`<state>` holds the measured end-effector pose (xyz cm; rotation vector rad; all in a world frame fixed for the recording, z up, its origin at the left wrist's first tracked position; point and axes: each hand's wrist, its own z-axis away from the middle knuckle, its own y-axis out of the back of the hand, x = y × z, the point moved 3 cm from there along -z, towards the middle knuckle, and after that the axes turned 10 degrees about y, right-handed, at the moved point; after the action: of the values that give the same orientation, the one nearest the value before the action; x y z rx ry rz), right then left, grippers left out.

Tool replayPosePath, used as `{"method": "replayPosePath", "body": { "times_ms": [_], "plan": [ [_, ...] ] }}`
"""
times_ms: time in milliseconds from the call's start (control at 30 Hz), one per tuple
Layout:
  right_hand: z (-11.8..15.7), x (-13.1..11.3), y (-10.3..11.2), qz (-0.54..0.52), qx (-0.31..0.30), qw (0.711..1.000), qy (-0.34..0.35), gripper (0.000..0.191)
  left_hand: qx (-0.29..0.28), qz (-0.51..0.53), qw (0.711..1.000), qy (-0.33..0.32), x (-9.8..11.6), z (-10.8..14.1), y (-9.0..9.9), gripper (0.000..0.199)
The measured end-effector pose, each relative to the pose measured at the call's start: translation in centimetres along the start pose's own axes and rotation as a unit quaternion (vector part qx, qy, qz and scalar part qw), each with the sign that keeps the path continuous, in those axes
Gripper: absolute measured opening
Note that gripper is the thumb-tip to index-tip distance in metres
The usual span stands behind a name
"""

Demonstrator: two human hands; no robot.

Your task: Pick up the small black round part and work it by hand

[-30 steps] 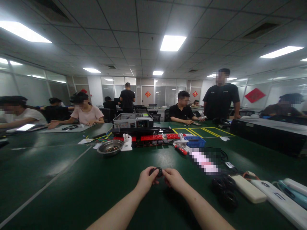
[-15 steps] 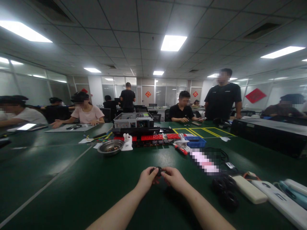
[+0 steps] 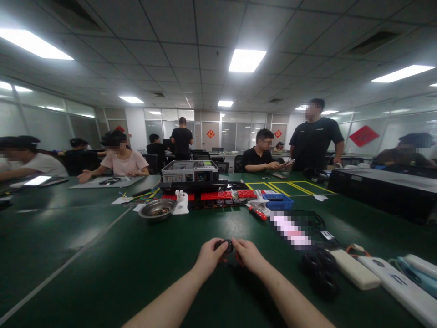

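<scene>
Just above the green tabletop (image 3: pixel 112 273), in front of me, a small black round piece (image 3: pixel 228 246) is held up. My left hand (image 3: pixel 210 255) is closed on it, the thumb lying over its face. At the piece's right edge is my right hand (image 3: pixel 246 254), with thumb and fingers pinched together against it. The lower fingers of both hands are partly hidden, and the piece's exact kind is too small to make out. Several similar black round pieces (image 3: pixel 321 273) lie on the table to the right.
Beyond my hands stand a metal bowl (image 3: pixel 155 214) of small parts, a white rabbit-shaped stand (image 3: pixel 180 202), red strips (image 3: pixel 218 196), an open computer case (image 3: pixel 189 172) and a blue tray (image 3: pixel 279 202). A cream block (image 3: pixel 355 269) and white device (image 3: pixel 398 284) lie right. People work around the table.
The black piece has turned so more of its round face shows, and my right fingers have shifted slightly upward along its edge. Across the table, the seated person has turned toward the standing one.
</scene>
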<state>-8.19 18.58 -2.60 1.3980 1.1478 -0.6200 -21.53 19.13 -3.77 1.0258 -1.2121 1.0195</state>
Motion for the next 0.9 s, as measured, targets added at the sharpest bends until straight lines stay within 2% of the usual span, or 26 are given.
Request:
{"method": "replayPosePath", "body": {
  "times_ms": [433,900],
  "plan": [
    [-0.06,0.24,-0.29,-0.016,-0.028,0.999,-0.030,0.029,0.000,-0.010,1.000,-0.009,-0.13,-0.01,0.04,0.036],
    [0.05,-0.13,-0.29,-0.024,-0.028,0.999,-0.025,0.026,0.001,-0.013,1.000,-0.007,0.29,0.23,0.09,0.037]
  ]
}}
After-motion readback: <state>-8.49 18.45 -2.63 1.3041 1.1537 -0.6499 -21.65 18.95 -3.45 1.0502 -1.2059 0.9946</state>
